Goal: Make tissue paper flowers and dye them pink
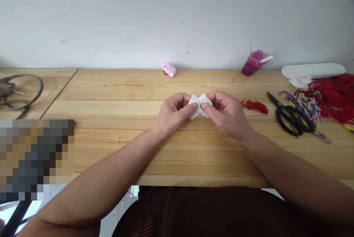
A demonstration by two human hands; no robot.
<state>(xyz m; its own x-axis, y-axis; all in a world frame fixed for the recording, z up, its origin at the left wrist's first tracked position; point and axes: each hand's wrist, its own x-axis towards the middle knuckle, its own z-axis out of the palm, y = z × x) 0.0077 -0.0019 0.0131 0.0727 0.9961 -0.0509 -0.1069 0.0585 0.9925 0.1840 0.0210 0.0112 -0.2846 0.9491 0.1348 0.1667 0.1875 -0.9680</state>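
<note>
Between my two hands, above the middle of the wooden table [110, 108], is a small piece of white tissue [199, 100] with pleats and uneven edges. My left hand [177, 111] pinches its left side between thumb and fingers. The right side is gripped the same way by my right hand [225, 111]. Both thumbs press near the centre of the tissue, tips close together. Just right of my right hand lies a small bundle of red yarn [257, 106]. Black-handled scissors [290, 117] rest farther right, blades pointing away to the left.
Against the wall stand a purple-stained cup [251, 64] with a white stick and a pink-spotted white wad [169, 69]. At right lie multicoloured yarn scraps [306, 104], a red yarn pile [334, 95] and a long white roll [313, 70]. A grey cable [38, 82] loops at left.
</note>
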